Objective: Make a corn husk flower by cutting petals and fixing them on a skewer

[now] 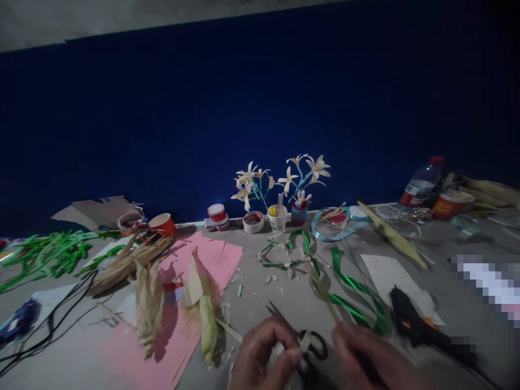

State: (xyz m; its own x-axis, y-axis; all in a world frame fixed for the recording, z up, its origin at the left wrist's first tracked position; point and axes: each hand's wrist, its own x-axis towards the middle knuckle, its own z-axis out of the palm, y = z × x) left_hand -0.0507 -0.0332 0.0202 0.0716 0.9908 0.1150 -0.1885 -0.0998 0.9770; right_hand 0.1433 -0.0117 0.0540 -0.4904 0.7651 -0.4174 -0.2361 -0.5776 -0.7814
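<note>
Low in the head view, my left hand (264,352) is closed, with thumb and forefinger pinching a small pale husk piece (305,340). Beside and partly beneath it lies a pair of scissors (320,346) with black handles; the blades point up and left. My right hand (369,357) is closed a little to the right, around what looks like a thin pale stick (333,311) slanting up from the fingers; its lower end is hidden. Green ribbon (357,311) loops just beyond this hand. A husk-covered corn cob (208,325) rests left of my left hand.
Dried husks (148,303) and pink paper (227,260) spread to the left, near green fuzzy stems (52,254). A black glue gun (414,322) lies right. Husk flowers (249,181) stand in cups (277,221) by the blue wall panel (162,119). A bottle (422,181) leans behind.
</note>
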